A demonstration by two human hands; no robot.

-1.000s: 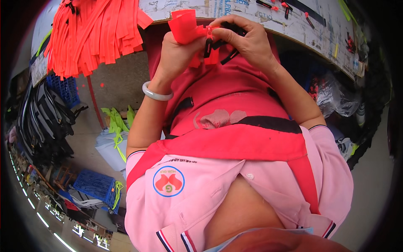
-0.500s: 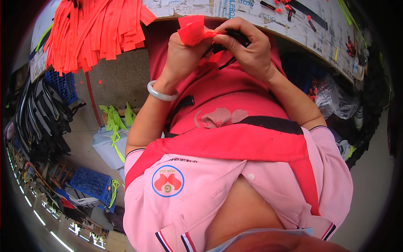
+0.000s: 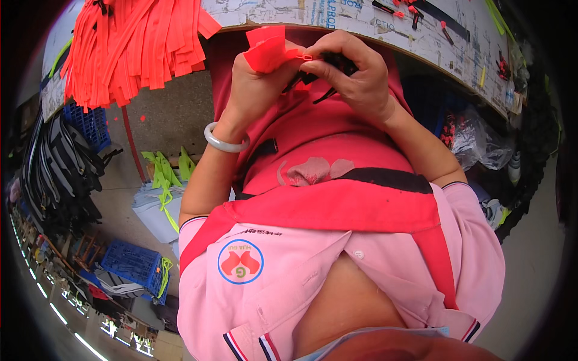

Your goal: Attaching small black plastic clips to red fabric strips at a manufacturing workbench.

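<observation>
Close in front of my apron, at the table's near edge, both hands meet. My left hand (image 3: 257,84) is closed on a bright orange-red fabric strip (image 3: 267,50), whose folded end stands up above the fist. My right hand (image 3: 360,77) is closed too, with thumb and forefinger pinching beside a small orange piece (image 3: 307,57) at the strip's narrow end. A bunch of black strap-like pieces (image 3: 339,61) sits under the right fingers, one end hanging below. What joins strip and black pieces is hidden by my fingers.
A thick pile of orange-red strips (image 3: 135,51) hangs over the edge of the worn white table (image 3: 271,12) on the left. Small orange and black pieces (image 3: 415,18) lie on the right. Below are blue crates (image 3: 129,262), black-grey straps (image 3: 57,168) and a clear plastic bag (image 3: 481,141).
My left hand has shifted slightly left and turned a little, tilting the strip's folded end. The small orange piece between the hands shows more plainly. My right hand stays pinched in nearly the same place.
</observation>
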